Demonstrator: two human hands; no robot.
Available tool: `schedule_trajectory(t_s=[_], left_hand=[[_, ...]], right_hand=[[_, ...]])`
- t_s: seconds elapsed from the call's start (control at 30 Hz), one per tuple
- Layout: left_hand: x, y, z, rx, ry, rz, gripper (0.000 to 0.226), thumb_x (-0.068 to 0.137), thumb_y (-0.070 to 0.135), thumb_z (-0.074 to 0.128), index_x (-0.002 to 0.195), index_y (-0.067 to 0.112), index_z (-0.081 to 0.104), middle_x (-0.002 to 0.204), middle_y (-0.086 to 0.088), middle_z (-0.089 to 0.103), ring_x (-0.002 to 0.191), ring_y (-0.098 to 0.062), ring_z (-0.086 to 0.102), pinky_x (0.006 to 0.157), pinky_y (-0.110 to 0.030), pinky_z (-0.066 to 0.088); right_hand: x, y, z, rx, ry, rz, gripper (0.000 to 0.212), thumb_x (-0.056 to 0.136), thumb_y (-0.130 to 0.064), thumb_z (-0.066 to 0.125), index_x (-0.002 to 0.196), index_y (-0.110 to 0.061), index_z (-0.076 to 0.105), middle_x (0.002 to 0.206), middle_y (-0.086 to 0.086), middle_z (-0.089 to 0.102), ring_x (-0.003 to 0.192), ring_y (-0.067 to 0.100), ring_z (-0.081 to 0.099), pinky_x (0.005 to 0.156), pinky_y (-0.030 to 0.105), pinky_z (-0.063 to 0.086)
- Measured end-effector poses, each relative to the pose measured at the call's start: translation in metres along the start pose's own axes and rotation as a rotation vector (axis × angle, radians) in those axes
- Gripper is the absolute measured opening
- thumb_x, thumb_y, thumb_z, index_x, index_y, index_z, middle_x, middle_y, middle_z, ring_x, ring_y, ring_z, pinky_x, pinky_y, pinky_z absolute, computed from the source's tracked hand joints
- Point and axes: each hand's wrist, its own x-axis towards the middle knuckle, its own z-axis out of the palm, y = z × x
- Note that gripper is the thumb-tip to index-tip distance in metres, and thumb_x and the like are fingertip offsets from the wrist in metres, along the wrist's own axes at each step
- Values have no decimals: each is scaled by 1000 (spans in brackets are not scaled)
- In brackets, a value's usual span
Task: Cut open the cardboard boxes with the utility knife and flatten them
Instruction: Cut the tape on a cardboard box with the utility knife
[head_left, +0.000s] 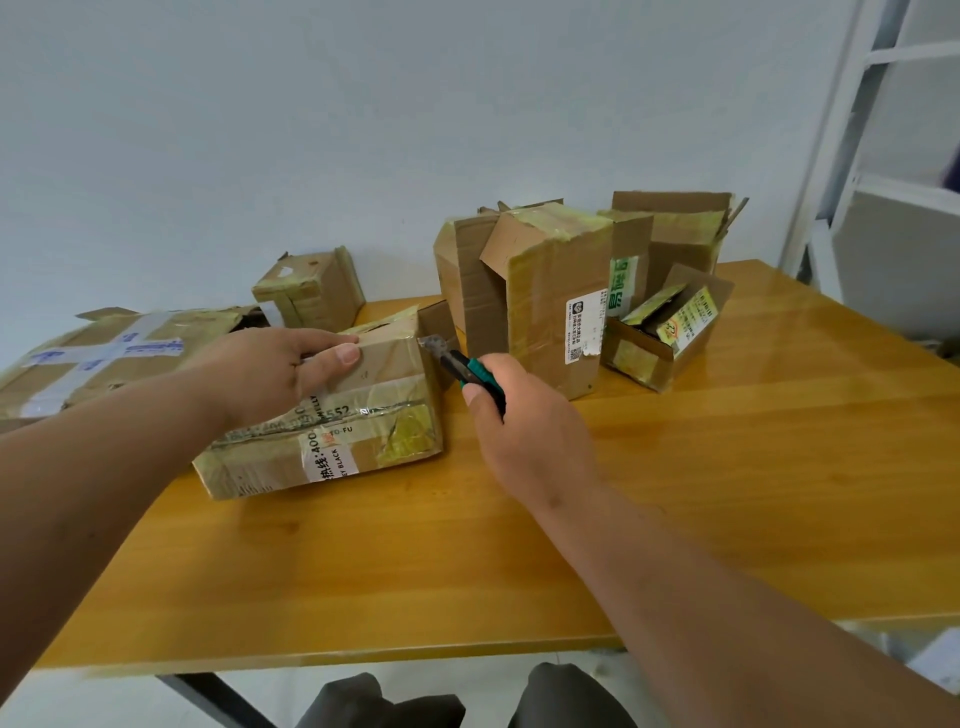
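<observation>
Head view: right hand (524, 431) (knife-gripping) outstretched

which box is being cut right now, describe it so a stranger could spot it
On the yellow wooden table, look front-left: a taped brown cardboard box lies under the left hand. Only it has the green-handled utility knife in the right hand at its corner.

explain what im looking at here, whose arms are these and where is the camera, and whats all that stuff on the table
There is one picture, taken by a camera worn on a person's head, looking forward and down, so the arms are that person's own. No robot is involved. The left hand holds down a taped cardboard box on the yellow wooden table. The right hand grips a green utility knife, its blade at the box's far right corner. More worn boxes stand behind: a small one, a flat one at the left, and a cluster at the right.
</observation>
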Motion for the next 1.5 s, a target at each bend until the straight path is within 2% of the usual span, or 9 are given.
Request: schedule_trajectory(t_s=[0.23,0.33,0.4,0.57,0.67,0.9,1.0,1.13,1.5], left_hand=[[0,3,-1,-16,6,-6,87,70,88,4,135,50,47,103,4,66,88,-13,57,76,-35,51],[-1,1,-1,-20,12,9,95,64,93,0,133,50,48,101,7,66,88,-13,57,75,-34,50],[0,0,0,-14,3,16,95,64,93,0,134,50,48,103,8,65,90,-13,57,75,-33,49],[-3,0,0,2,-12,19,95,63,93,0,134,50,47,103,11,59,91,-14,54,72,-32,46],[-3,1,-1,-11,-31,5,88,68,89,5,135,50,47,110,8,62,92,-14,53,71,-31,43],[-3,2,-4,-21,-57,22,102,56,93,2,135,48,47,102,11,57,94,-15,53,77,-33,45],[-3,1,-6,-58,-52,22,101,57,93,4,134,47,50,105,9,58,97,-16,52,83,-36,45],[-1,0,-7,-79,-71,36,99,59,95,6,131,46,52,114,6,64,104,-19,56,91,-41,49],[-2,2,-10,-88,-75,50,102,60,93,6,132,40,55,108,5,64,101,-19,57,89,-40,48]], right_hand=[[2,-3,3,-25,8,-26,42,105,-40,38,142,-23,47,96,-9,60,78,6,53,59,22,40],[1,-6,2,-17,18,-32,46,105,-39,39,147,-19,45,107,-3,66,84,7,54,75,31,51],[-2,-7,3,-15,34,-52,46,105,-37,40,147,-18,47,107,-1,68,87,10,59,82,38,53],[-12,-4,6,-43,95,-100,43,104,-33,46,141,-13,53,107,3,73,88,17,67,79,44,56],[-13,0,5,-118,100,-132,42,103,-34,47,137,-12,57,99,2,73,82,17,68,74,44,56],[-19,4,-2,-268,12,-150,36,104,-37,44,136,-24,55,100,-6,71,83,13,65,79,38,48],[-22,8,-4,-337,-29,-175,28,104,-37,42,126,-27,55,91,-8,67,74,10,59,78,37,47],[-22,11,-4,-354,-48,-168,32,104,-38,40,130,-26,53,96,-7,68,77,12,59,79,37,45],[-27,11,-4,-414,-90,-150,31,105,-42,36,128,-29,51,96,-8,67,80,12,61,80,36,42]])
